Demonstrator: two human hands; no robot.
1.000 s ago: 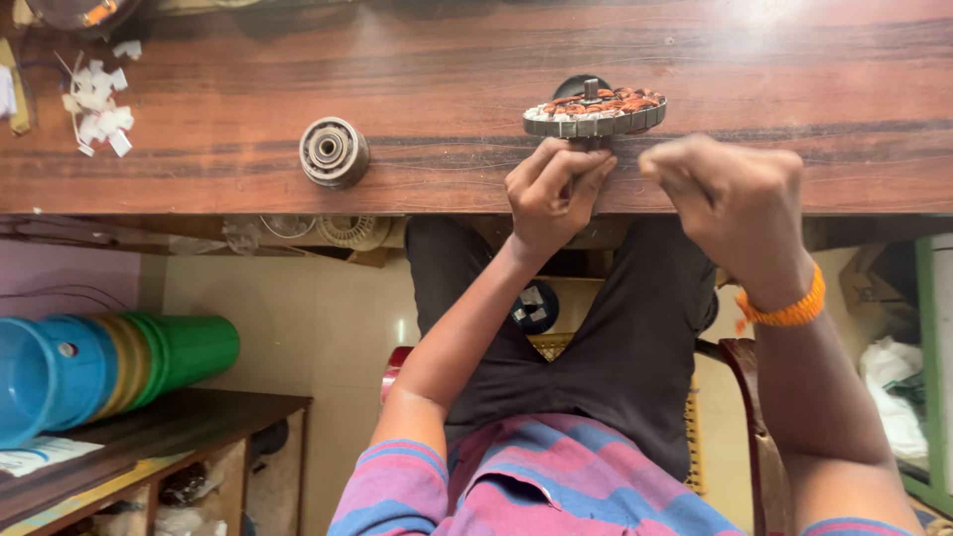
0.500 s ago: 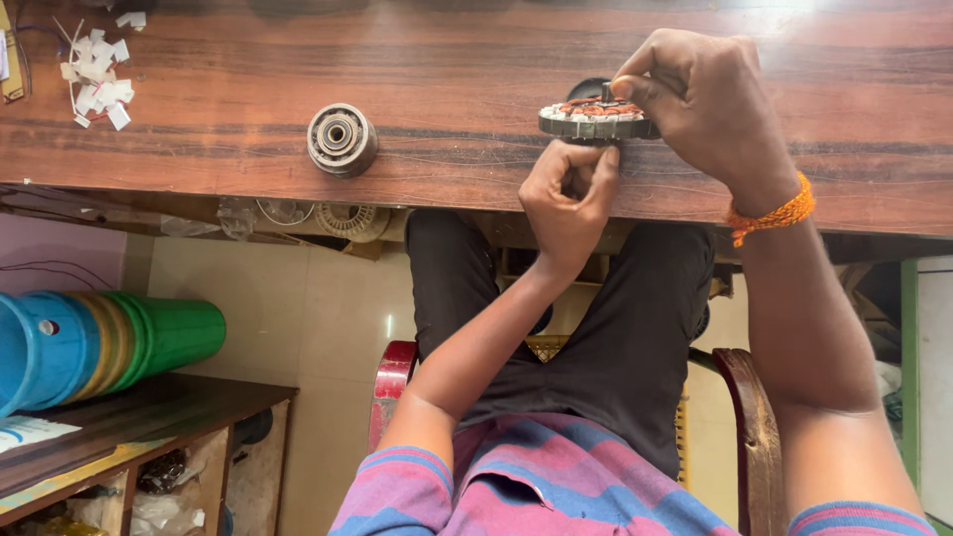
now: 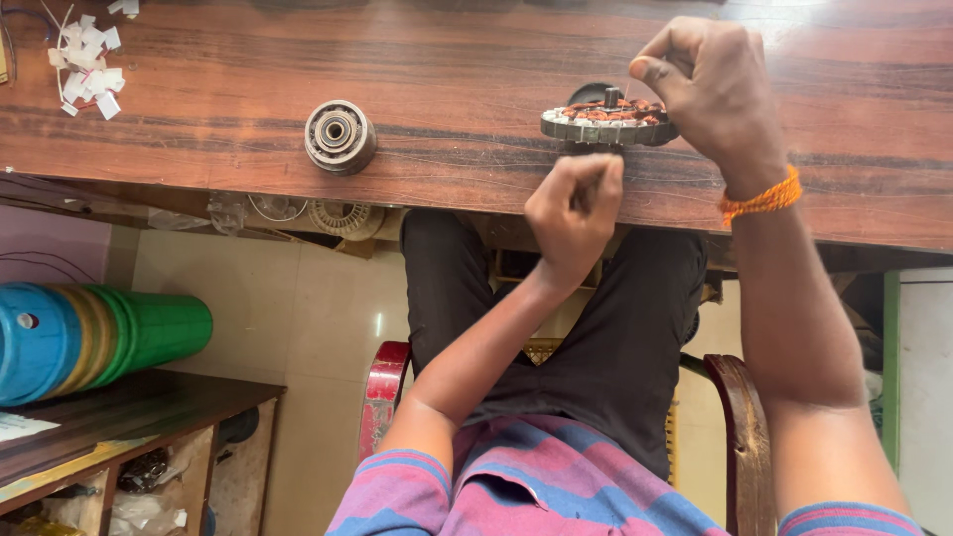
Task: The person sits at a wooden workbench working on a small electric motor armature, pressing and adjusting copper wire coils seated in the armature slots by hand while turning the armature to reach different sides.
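**Desk:** While the person sits at the wooden table (image 3: 447, 60), what are the 2 hands doing?

**Photographer:** They are working at a round stator (image 3: 608, 119) with copper windings. It lies flat near the table's near edge, right of centre. This looks like the winding stage. The right hand (image 3: 710, 89), with an orange thread at the wrist, hovers over the stator's far right rim. The left hand (image 3: 576, 203) sits just near of it, at the table edge.

**Desk:** And the grips?

**Photographer:** Both are closed. The right thumb presses against the forefinger in a tight pinch. Anything between them is too fine to make out, though it is possibly a strand of wire. The left is curled into a fist, and I cannot tell what it holds. Neither hand clearly touches the stator.

**Desk:** What would the next move need?

**Photographer:** My judgement is steady tension and a still stator.

**Desk:** What else is on the table?

**Photographer:** A round metal hub (image 3: 340, 136) lies well to the left, and white scraps (image 3: 87, 60) sit at the far left corner.
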